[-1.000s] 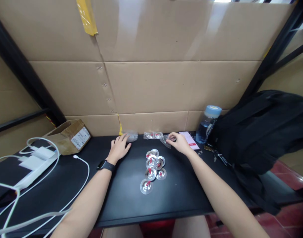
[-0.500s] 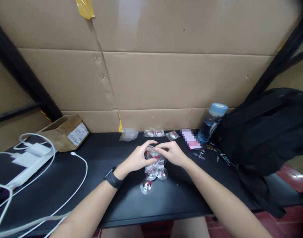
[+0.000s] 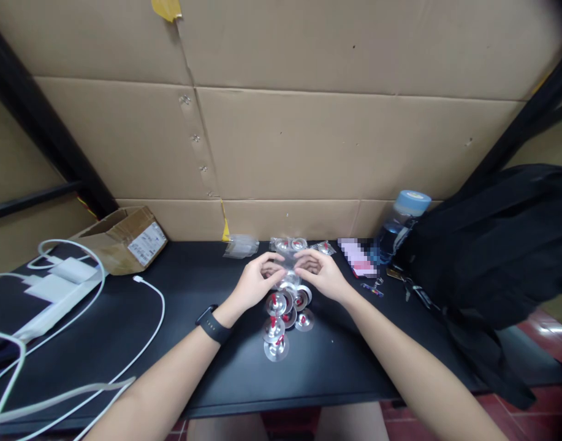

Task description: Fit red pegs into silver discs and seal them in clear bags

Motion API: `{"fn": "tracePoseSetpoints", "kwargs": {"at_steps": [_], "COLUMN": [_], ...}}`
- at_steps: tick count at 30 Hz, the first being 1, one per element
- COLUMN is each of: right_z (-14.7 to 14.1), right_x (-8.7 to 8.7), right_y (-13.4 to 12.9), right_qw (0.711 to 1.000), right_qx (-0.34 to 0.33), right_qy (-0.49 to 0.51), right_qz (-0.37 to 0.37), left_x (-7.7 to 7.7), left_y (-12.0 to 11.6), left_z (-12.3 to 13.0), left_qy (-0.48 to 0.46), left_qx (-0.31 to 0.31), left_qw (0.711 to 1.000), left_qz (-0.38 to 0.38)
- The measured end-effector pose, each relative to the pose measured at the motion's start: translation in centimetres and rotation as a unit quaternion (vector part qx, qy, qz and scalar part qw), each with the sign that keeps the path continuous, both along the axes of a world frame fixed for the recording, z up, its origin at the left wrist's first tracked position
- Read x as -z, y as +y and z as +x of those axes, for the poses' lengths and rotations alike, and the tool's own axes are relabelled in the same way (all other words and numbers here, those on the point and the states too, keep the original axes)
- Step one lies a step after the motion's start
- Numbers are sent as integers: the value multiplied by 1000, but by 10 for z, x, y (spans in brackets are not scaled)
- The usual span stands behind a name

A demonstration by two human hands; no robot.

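Observation:
A clear plastic bag [image 3: 288, 260] is stretched between my two hands above the black table. My left hand [image 3: 255, 280] pinches its left side with thumb and curled fingers, and my right hand [image 3: 327, 278] grips the right side in the same way. Right below the bag, several silver finger cymbals [image 3: 274, 329] with red loops lie loose on the table, some overlapping. A shiny disc shows just under the bag; whether it is inside cannot be made out. Behind my hands lie bagged cymbals [image 3: 298, 244] and another small bagged one [image 3: 325, 247].
Flat clear bags [image 3: 241, 246] lie by the cardboard wall. On the left are an open cardboard box [image 3: 124, 245], a white power strip [image 3: 55, 306] and cables. A phone [image 3: 356, 256], keys, a blue-capped bottle [image 3: 402, 214] and a black backpack [image 3: 487, 245] are on the right.
The cymbals that were in the bag between my hands now lie loose on the table with the others. Both hands have turned upright, holding the bag by its sides.

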State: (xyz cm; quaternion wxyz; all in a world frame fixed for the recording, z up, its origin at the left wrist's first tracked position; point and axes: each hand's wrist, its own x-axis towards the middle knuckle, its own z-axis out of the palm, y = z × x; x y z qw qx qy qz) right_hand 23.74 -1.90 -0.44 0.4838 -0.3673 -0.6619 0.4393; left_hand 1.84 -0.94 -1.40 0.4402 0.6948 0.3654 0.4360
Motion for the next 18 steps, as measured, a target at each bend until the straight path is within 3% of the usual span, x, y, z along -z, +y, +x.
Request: {"fn": "tracePoseSetpoints", "kwargs": {"at_steps": [4,7,9,12,15,18], "right_z": [5,6,4,-1,6,28], "right_x": [5,11,14,15,16,21], "right_y": [8,13,14,13,17,27], "right_qw": [996,991,992,996,993,942], "right_qx": [68,95,86,56,88,165], "right_qy": [37,52,48,27,-71,-266], "right_qz": [-44,-74,-78,-59,16,120], "left_x": [-9,-20,-22,-19,-20,-23], "left_y": [-4,-11,-14,-11,3,25], "left_z": [-6,-11,-10,-7,-20,-58], "left_qy": [66,216,298,359,398,424], "left_qx": [-112,-44,-10,-18,-28,-67], "left_qw": [980,932,892,857,845,845], "left_qz": [153,289,338,368,357,319]}}
